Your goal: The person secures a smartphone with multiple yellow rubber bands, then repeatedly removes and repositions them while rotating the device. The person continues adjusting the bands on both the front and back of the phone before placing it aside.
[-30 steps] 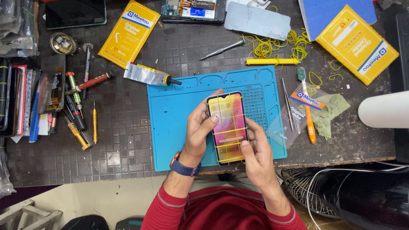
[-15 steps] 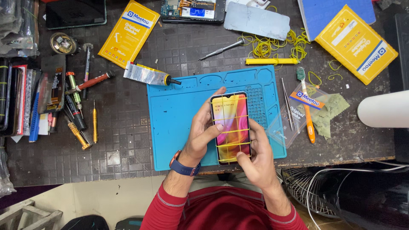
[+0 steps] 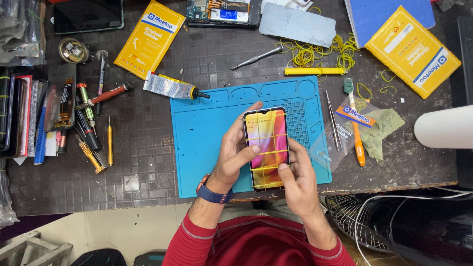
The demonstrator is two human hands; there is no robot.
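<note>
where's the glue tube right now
In the head view the glue tube lies on the dark table, touching the blue mat's upper-left corner, just below the yellow packet.

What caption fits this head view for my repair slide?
Both hands, left and right, hold a lit phone banded with yellow rubber bands over a blue mat.

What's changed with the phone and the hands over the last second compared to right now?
The phone, lit and wrapped in yellow rubber bands, has shifted slightly right and up over the blue mat. The left hand still grips its left edge, with the thumb across the screen. The right hand still supports the lower right, thumb on the bottom of the screen. Tools, glue tube and yellow boxes stayed put.
</note>
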